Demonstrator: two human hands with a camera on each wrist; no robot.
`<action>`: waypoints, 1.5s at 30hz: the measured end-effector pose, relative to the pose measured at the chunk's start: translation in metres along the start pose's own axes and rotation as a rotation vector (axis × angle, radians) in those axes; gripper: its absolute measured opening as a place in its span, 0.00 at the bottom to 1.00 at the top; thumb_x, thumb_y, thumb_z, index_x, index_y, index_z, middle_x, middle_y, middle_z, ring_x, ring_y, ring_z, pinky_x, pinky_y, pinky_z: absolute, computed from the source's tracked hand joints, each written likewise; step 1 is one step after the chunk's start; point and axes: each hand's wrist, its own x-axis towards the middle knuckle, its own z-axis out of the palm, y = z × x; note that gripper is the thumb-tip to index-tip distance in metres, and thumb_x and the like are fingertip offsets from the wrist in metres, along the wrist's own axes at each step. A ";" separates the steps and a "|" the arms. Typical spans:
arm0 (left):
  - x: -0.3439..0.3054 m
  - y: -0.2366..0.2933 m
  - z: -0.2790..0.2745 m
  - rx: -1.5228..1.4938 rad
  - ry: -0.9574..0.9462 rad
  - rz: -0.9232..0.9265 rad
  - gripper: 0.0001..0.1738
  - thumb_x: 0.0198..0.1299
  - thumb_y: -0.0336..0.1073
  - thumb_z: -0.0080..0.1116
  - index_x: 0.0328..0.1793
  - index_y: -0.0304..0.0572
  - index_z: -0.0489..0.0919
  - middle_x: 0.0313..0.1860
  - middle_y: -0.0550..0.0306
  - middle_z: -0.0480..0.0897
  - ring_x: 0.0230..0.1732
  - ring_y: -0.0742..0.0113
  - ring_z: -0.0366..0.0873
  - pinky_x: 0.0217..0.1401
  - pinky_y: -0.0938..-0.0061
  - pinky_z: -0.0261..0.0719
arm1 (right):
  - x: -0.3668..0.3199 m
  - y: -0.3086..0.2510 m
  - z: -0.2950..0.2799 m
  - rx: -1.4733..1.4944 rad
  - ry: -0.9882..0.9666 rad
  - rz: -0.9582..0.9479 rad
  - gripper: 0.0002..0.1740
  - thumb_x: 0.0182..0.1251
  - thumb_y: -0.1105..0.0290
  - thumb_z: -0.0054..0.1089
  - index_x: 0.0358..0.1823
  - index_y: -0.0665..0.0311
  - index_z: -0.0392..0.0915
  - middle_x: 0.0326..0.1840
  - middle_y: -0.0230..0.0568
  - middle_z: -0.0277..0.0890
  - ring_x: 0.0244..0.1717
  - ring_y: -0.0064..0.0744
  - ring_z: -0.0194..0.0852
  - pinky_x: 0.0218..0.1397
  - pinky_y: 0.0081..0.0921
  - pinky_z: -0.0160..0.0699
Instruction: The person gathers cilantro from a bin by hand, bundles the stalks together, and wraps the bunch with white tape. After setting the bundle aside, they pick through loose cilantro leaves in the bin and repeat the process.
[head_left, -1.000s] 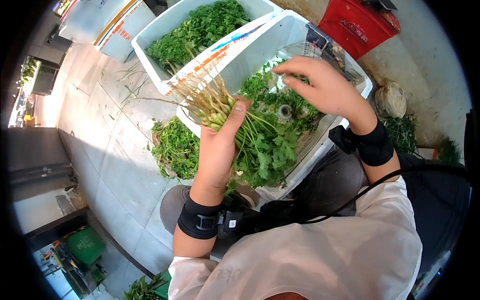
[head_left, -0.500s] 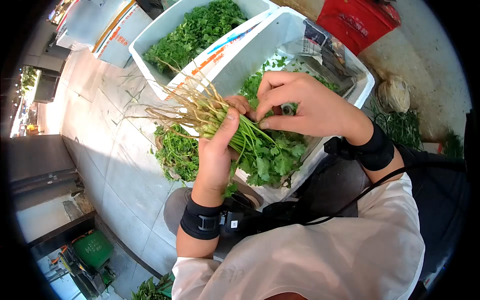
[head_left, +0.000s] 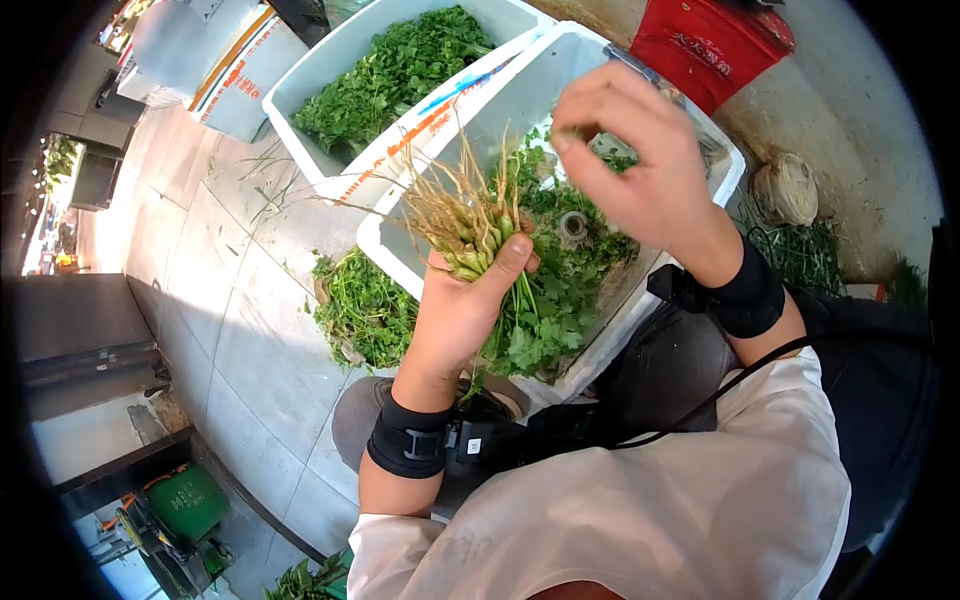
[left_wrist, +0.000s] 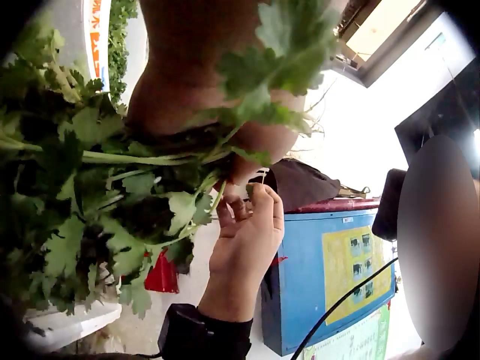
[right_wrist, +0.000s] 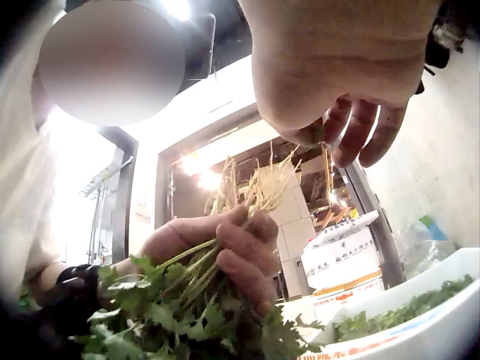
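- Closest to us are the person's pale shirt [head_left: 640, 500] and a black cable [head_left: 880, 331] that runs in from the right across the lap.
- We see the left hand [head_left: 465, 300] gripping a bunch of leafy greens [head_left: 465, 235] round its stems, roots upward, leaves hanging over the nearer white box [head_left: 385, 248].
- The right hand [head_left: 645, 165] is raised above that box, thumb and fingers curled in a pinch, with a tiny green scrap [head_left: 572, 133] at the tips; it hides part of the box from us.
- Inside the box we find loose greens [head_left: 605, 255] and a small round object [head_left: 573, 228] we cannot identify.
- Just beside it, a heap of greens [head_left: 370, 312] lies on the tiled floor [head_left: 260, 370].
- Beyond stands a second white box [head_left: 310, 165], filled with greens; orange characters and a blue streak mark the side facing us, too small to read.
- Near the wall we notice a red container [head_left: 705, 50] with white Chinese characters, the last apparently 箱.
- Our left wrist view shows a blue cabinet [left_wrist: 294, 289] bearing a yellow sheet [left_wrist: 337, 262] with little pictures, its text illegible.
- Farther off, a white carton [head_left: 240, 85] carries orange characters we cannot make out.
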 end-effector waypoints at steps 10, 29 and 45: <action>0.003 -0.002 -0.001 -0.016 0.174 0.082 0.13 0.60 0.23 0.69 0.48 0.38 0.77 0.40 0.64 0.78 0.42 0.73 0.75 0.48 0.76 0.76 | -0.033 0.068 -0.030 -0.386 -0.666 0.487 0.33 0.71 0.66 0.56 0.76 0.60 0.63 0.48 0.58 0.81 0.49 0.56 0.81 0.54 0.45 0.78; 0.008 -0.012 -0.001 0.217 0.257 -0.058 0.13 0.59 0.21 0.67 0.38 0.41 0.71 0.32 0.65 0.70 0.34 0.72 0.71 0.43 0.76 0.73 | -0.158 0.279 0.066 -0.248 -1.491 0.848 0.32 0.61 0.71 0.69 0.69 0.56 0.75 0.64 0.53 0.77 0.61 0.52 0.76 0.56 0.46 0.80; 0.009 -0.020 -0.010 0.140 0.309 -0.125 0.11 0.59 0.30 0.73 0.39 0.39 0.79 0.33 0.65 0.79 0.34 0.75 0.74 0.40 0.77 0.76 | -0.237 0.313 0.116 -0.805 -1.411 0.472 0.12 0.62 0.80 0.63 0.47 0.63 0.83 0.69 0.50 0.68 0.48 0.49 0.84 0.43 0.45 0.90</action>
